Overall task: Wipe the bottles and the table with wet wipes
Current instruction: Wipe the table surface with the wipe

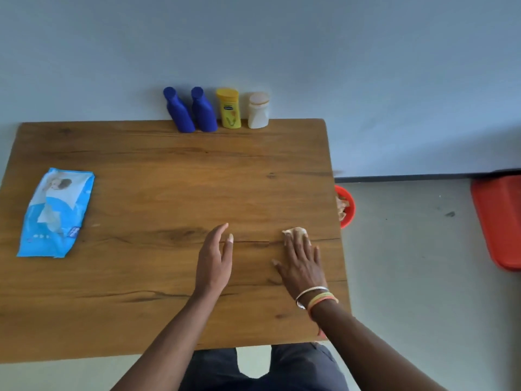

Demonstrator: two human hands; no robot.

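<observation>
Lower right of centre, the right hand (303, 262) lies flat on the wooden surface (158, 179), its grip spread open, straight fingers pressing a crumpled wet wipe (294, 230); left of it the left hand (214, 261) is turned edge-on, grip loose and empty; a blue bottle (179, 111), a second blue bottle (203, 110), a yellow bottle (229, 108) and a white bottle (258, 110) line the top-centre edge; the wipes pack (56, 213) lies far left.
</observation>
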